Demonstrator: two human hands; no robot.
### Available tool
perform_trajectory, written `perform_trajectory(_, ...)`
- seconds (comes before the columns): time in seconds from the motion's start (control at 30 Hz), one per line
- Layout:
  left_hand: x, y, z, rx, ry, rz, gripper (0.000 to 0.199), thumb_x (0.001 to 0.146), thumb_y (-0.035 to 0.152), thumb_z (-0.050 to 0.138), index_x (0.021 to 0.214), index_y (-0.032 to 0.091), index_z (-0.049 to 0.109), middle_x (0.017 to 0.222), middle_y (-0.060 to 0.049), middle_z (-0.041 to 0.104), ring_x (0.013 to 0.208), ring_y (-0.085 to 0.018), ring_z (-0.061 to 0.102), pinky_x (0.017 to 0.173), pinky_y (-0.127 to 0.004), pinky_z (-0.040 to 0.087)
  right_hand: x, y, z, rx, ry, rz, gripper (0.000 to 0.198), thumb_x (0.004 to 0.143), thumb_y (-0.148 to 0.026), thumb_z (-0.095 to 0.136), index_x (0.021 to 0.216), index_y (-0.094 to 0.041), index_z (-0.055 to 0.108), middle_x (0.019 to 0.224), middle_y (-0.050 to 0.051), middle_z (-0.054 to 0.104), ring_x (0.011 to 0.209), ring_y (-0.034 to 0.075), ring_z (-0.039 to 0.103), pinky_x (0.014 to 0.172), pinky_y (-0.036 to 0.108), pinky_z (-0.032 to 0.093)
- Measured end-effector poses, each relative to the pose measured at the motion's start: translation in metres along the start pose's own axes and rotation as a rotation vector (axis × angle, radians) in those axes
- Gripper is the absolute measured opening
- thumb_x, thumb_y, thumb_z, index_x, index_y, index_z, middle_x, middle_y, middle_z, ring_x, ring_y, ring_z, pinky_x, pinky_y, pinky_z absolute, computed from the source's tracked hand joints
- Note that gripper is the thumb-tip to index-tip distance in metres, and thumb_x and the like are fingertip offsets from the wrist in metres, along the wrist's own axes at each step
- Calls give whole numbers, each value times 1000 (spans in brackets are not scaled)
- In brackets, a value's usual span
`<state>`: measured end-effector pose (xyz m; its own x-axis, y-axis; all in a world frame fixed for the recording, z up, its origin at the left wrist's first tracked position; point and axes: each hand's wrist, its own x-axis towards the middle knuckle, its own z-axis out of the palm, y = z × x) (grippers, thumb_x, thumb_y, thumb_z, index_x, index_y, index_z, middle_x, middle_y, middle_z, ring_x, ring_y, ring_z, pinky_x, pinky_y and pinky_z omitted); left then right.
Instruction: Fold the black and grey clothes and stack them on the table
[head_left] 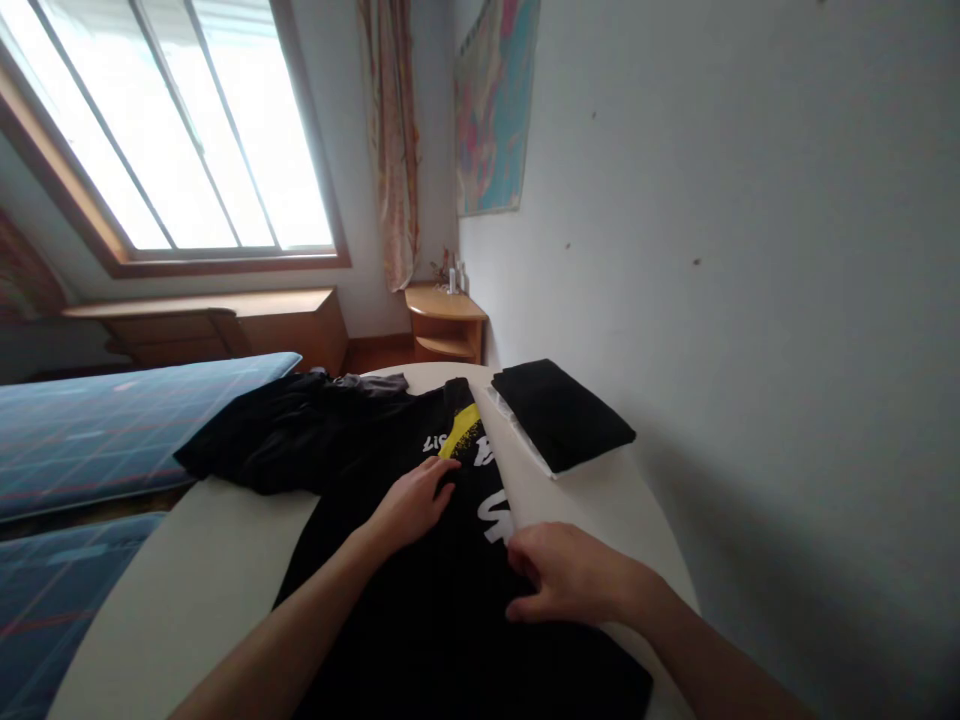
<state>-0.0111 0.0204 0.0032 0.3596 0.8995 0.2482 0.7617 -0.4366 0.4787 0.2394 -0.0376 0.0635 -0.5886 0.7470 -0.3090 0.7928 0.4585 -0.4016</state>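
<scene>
A black T-shirt with white lettering and a yellow patch lies spread over the round white table, its near end running out of the bottom of the view. My left hand rests on the shirt just below the yellow patch, fingers stretched forward and thumb apart. At the shirt's right edge, beside the white lettering, my right hand has its fingers curled on the cloth; its fingertips are partly hidden. Bunched dark cloth lies at the table's far left, partly under or joined to the shirt; I cannot tell which.
A folded black garment lies on a clear plastic wrapper at the table's right, near the white wall. Blue plaid mattresses stand left. A corner shelf and a wooden desk are behind.
</scene>
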Motion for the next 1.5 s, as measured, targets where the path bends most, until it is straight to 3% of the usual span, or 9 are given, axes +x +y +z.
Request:
perform_trajectory(0.17,-24,-7,15,67,23,92,37,94,21,52,130,25,59,141,-7,59,129,-23,56,112,-40,41,-34,-21,11,-71,47,-9,22,80,-23,62,102,-19,66,98,9,74,91,26,69,71,29,40)
perform_trajectory(0.3,-26,-10,20,44,66,92,37,94,19,52,131,23,56,137,-8,61,127,-22,57,112,-40,42,-55,-38,18,-90,65,7,23,85,-22,59,108,-22,63,95,8,74,89,27,71,68,30,40)
perform_trajectory(0.47,-25,-6,16,50,90,109,26,91,17,56,116,24,59,134,-7,62,120,-23,61,105,-40,47,-62,-48,20,-233,122,98,42,92,-20,53,134,-21,51,94,9,74,83,28,72,63,30,37)
perform_trajectory(0.53,-25,-6,15,77,99,102,19,91,18,57,109,24,61,131,-5,63,112,-22,64,98,-38,51,-60,-47,19,-273,144,156,39,93,-18,51,132,-20,52,91,9,74,80,27,72,60,31,34)
perform_trajectory(0.67,-22,-10,17,136,112,106,18,94,22,57,110,26,63,128,-4,64,105,-21,66,93,-37,53,-59,-43,13,-256,176,220,17,94,-21,48,103,-21,62,85,7,73,77,26,71,60,31,31)
perform_trajectory(0.87,-18,-10,19,164,131,145,33,96,23,56,128,30,61,133,-3,62,114,-22,63,100,-36,50,-68,-45,2,-76,220,82,21,94,-26,47,77,-20,58,85,3,69,76,18,63,66,29,33)
perform_trajectory(1.13,-15,-5,17,162,125,95,54,95,23,58,147,31,45,121,-4,70,106,-22,67,94,-37,53,-62,-62,2,9,112,62,24,98,-28,44,81,-20,59,85,4,71,78,18,65,65,29,33)
perform_trajectory(1.33,-14,-11,22,10,144,79,30,99,22,50,121,30,68,120,-1,72,109,-19,67,98,-33,51,-58,-65,15,18,55,43,15,94,-31,56,101,-22,65,95,5,75,87,23,71,68,28,38)
perform_trajectory(1.5,-14,-5,15,37,149,88,23,95,19,54,105,28,73,112,0,73,101,-18,68,94,-32,51,-52,-64,26,-3,1,-5,22,86,-32,68,107,-26,69,99,4,76,88,24,72,69,27,44)
